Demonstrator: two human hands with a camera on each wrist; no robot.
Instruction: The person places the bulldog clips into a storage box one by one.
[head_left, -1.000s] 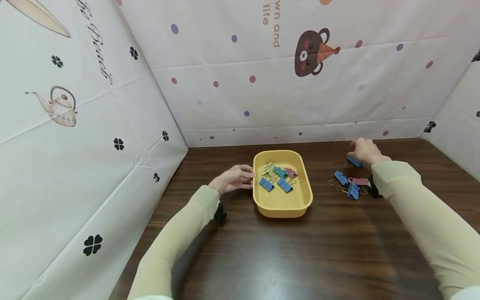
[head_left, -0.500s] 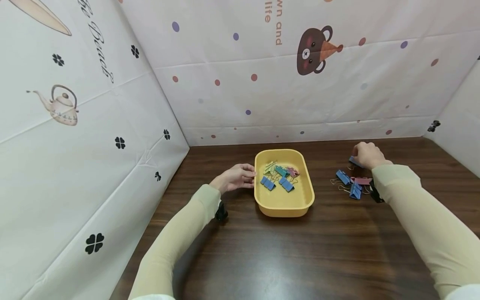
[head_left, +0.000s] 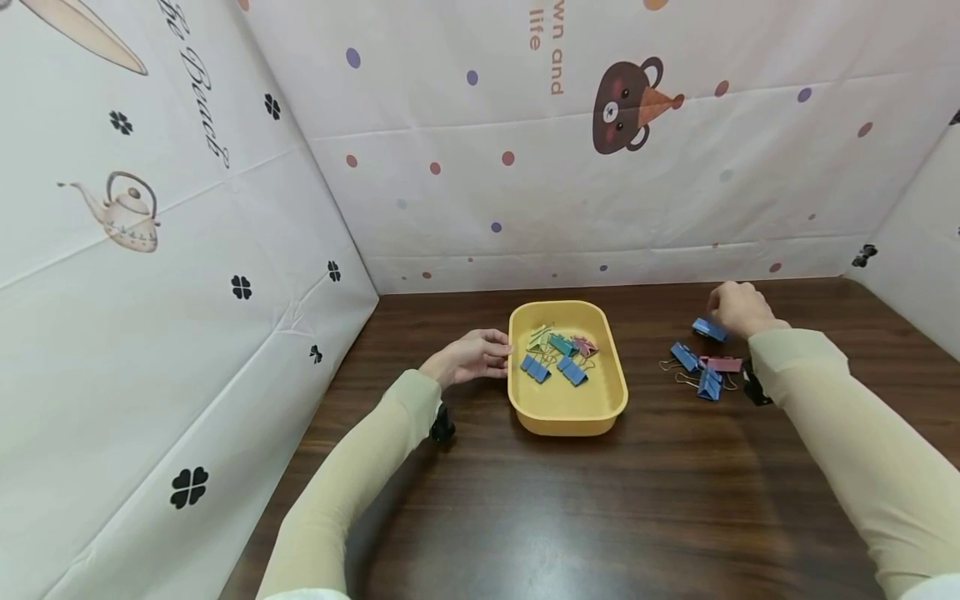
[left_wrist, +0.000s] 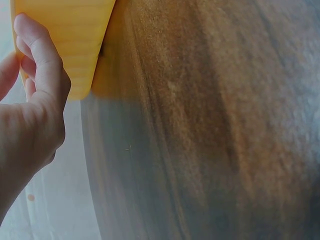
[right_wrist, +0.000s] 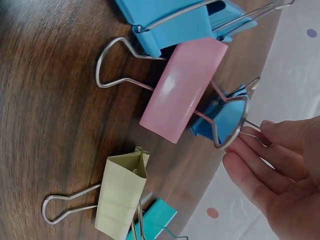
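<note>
A yellow plastic tray (head_left: 558, 427) stands mid-table, holding several binder clips in blue, teal, pink and pale yellow. At its left side my left hand (head_left: 476, 357) pinches the rim, its fingers along the outer wall (left_wrist: 65, 55) in the left wrist view. My right hand (head_left: 738, 308), at the back right, pinches the wire handle of a blue binder clip (right_wrist: 227, 117). Just nearer lie two more blue binder clips (head_left: 708, 383) and a pink binder clip (right_wrist: 182, 90). A pale yellow binder clip (right_wrist: 120, 195) and a teal one (right_wrist: 155, 217) show only in the right wrist view.
A dark wood table (head_left: 555, 508) runs under everything. Behind it rises a white printed sheet (head_left: 450, 200), with others at left and right. A black wrist device (head_left: 442, 423) sits below the left sleeve.
The blue binder clip at my right hand tilted, then came to lie flatter, its left-hand wire handle out of sight. That hand shifted slightly right. My left hand stays at the tray.
</note>
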